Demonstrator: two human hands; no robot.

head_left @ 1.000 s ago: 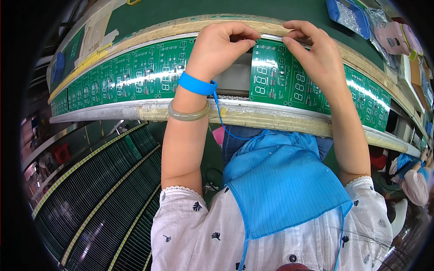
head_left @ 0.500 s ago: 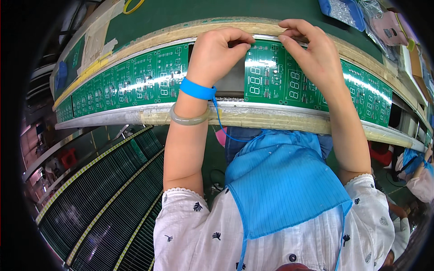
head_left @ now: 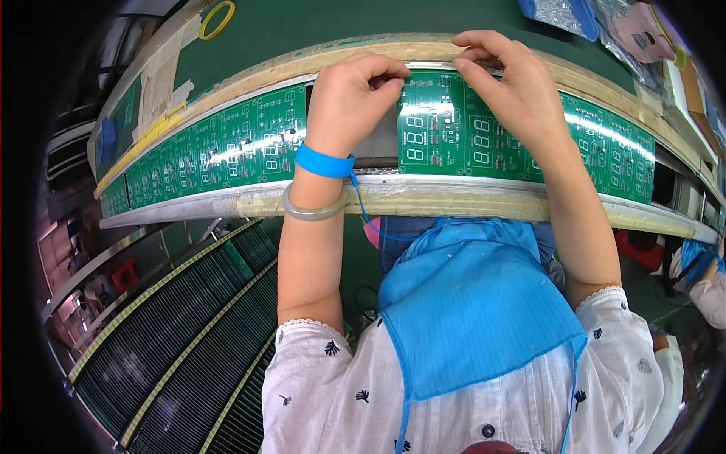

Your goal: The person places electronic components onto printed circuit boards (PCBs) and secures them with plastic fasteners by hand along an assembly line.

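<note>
Green circuit boards (head_left: 227, 144) with printed digit outlines and small parts lie in a row along a metal-railed track. Over a gap in the row is my left hand (head_left: 349, 102), its thumb and bent fingers drawn together by the upper left corner of the right-hand board panel (head_left: 431, 144). A blue wrist strap (head_left: 324, 161) with a cord and a pale bangle (head_left: 314, 206) circle that arm. My right hand (head_left: 518, 91) hovers at the same panel's top edge, fingers curled toward the thumb. Whatever either pinch holds is too small or hidden to make out.
Wooden rails (head_left: 333, 51) border the track. Beyond lie a yellow ring (head_left: 217, 20), a blue tray (head_left: 563, 15) of small clear parts and a pink pouch (head_left: 643, 32). Lower left stands a slotted rack (head_left: 178, 340) of thin dark boards. Another person is partly visible at right.
The whole view has shifted slightly, with the boards and both hands appearing a little farther left. My fingers keep nearly the same pose at the panel's top edge.
</note>
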